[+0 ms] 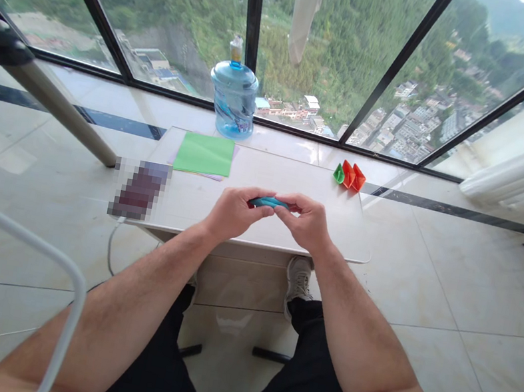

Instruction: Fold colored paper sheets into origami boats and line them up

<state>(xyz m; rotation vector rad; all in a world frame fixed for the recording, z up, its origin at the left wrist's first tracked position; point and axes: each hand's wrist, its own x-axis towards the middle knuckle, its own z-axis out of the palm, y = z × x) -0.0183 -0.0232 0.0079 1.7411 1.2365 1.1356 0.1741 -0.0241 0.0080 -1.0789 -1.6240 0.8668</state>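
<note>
Between my two hands is a small piece of folded blue paper (267,202), held above the front half of the low white table (291,174). My left hand (238,211) pinches its left end between thumb and fingers. At its right end my right hand (305,220) pinches it in the same way. The fingertips of both hands almost meet at the middle and cover parts of the paper, so its full shape is hidden. Folded paper boats, a green one (339,174) and two red-orange ones (352,177), stand together at the table's back right corner.
A stack of paper sheets with green on top (204,154) lies at the back left. A blurred-out device (140,191) with a cable lies at the left edge. A blue water jug (233,100) stands behind the table by the window. A pole (70,101) slants at left.
</note>
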